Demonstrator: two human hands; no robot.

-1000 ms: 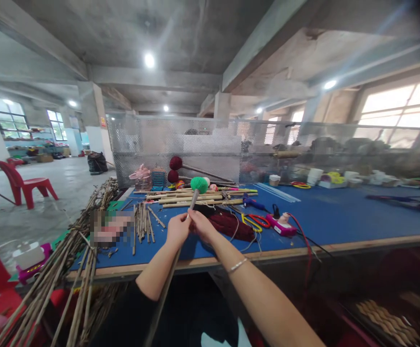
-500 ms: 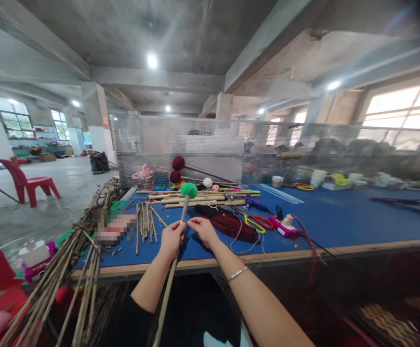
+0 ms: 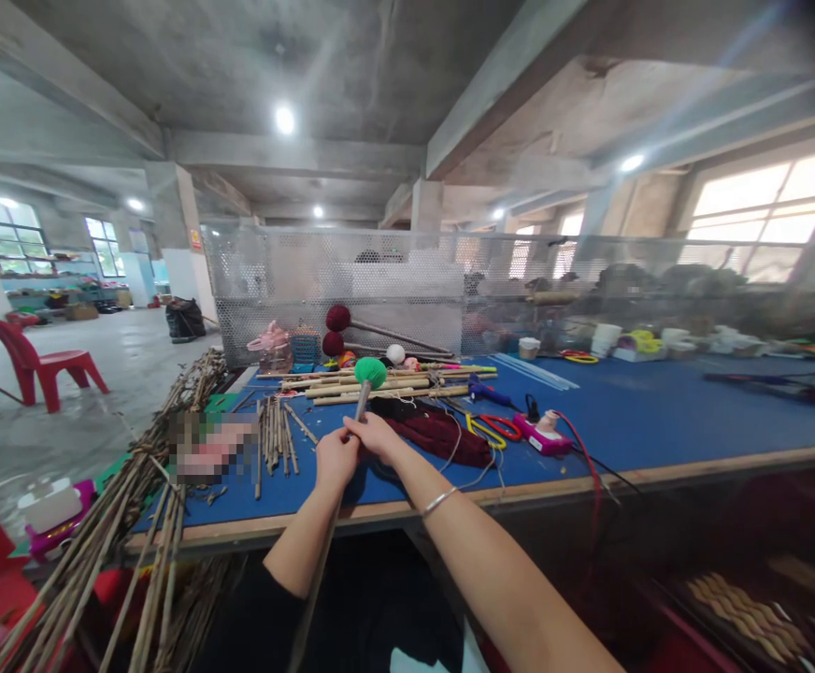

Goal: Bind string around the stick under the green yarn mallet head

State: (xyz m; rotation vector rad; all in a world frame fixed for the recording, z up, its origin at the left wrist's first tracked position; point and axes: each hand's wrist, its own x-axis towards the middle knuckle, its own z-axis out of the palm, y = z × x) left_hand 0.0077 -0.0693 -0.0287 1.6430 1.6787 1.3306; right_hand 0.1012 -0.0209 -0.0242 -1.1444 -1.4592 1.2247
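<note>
Two hands [image 3: 337, 460] [image 3: 379, 437] on one stick [image 3: 363, 402] with a green ball [image 3: 370, 373] on top

So the stick is up in the air over the near side of a blue table [image 3: 646, 411], leaning a bit, ball end up and away, lower end running down toward the person's lap. Left hand is wrapped around it partway along. Right hand is right up against the left, fingers drawn in narrow at the stick; can't tell if they're gripping it or pinching something tiny.

Just right of the hands there's a dark red yarn bundle [image 3: 442, 439], then yellow-and-red scissors [image 3: 503, 428] and a purple power strip [image 3: 546, 439]. Short sticks [image 3: 278, 439] lie to the left, longer pale sticks [image 3: 351, 387] behind. Further back, two dark red balls [image 3: 338, 319], one above the other, plus a white ball [image 3: 394, 354]. Big bundle of twigs [image 3: 127, 523] hangs over the table's left edge.
</note>
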